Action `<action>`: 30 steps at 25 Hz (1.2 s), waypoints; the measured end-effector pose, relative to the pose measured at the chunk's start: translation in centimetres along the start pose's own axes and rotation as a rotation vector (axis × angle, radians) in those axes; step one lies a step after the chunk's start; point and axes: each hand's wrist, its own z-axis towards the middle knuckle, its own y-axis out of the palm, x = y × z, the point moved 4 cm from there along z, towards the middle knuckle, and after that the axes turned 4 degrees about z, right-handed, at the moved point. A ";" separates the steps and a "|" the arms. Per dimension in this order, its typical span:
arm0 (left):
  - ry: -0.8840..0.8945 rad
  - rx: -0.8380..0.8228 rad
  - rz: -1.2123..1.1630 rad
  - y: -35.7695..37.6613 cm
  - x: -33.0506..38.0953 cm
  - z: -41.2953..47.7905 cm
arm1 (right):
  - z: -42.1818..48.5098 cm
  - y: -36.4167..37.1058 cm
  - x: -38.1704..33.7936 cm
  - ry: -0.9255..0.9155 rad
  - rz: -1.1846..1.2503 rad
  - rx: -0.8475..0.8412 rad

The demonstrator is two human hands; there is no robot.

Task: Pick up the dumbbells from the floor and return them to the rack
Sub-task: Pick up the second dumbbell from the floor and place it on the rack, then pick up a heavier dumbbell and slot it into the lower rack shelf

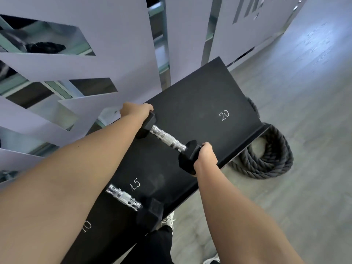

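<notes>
Hands on one dumbbell, both ends. Left hand (140, 111) wraps the far black hex head, fingers curled over its top edge; right hand (204, 156) clamps the near hex head, thumb on top, fingers hidden round the far side. Held dumbbell (167, 139) runs diagonally between the two hands, knurled chrome handle bare and ungripped. It sits over the black rack shelf (200, 96); can't tell whether the heads are touching the shelf surface or just above it. Beyond the right hand, further along the shelf, white "20" marking (224, 115), that stretch of shelf bare. Nearer than the hands, between the forearms, "15" marking (134, 184), and just beside it a second dumbbell (124, 197) lying on the shelf, chrome handle and one hex head showing, other end hidden behind the left forearm. Further back toward the person, "10" marking (86, 226) partly visible. Shelf has a raised lip along the edge on the right-hand side. Past that lip, right of the right hand and lower, coiled black battle rope (266, 164) on the grey floor (304, 92), partly tucked under the rack. Below the right forearm, dark trouser leg and a light shoe (168, 219). Beyond the left hand, white cut-out wall panels (76, 14).
</notes>
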 end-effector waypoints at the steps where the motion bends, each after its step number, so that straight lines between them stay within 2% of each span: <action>1: -0.007 -0.013 0.032 0.6 -0.6 0.3 | 0.8 -0.1 0.4 0.015 -0.001 0.009; 9: -0.037 -0.030 0.171 3.6 -2.1 2.6 | 4.9 0.9 1.0 0.040 -0.005 0.000; 13: -0.020 -0.031 0.184 4.6 -1.3 3.2 | 6.3 1.4 1.7 0.064 -0.004 0.006; 17: -0.043 -0.063 0.147 4.3 -1.4 3.0 | 5.6 1.3 1.3 0.005 -0.006 0.030; 20: -0.015 -0.070 0.093 4.0 -0.7 1.9 | 4.4 1.2 -0.5 -0.121 0.038 0.050; 27: 0.309 -0.117 0.111 4.6 3.3 -3.8 | -1.8 1.8 -4.7 -0.416 0.036 0.027; 30: 0.397 -0.133 0.122 3.4 3.3 -6.7 | -4.8 0.4 -5.7 -0.563 -0.067 -0.014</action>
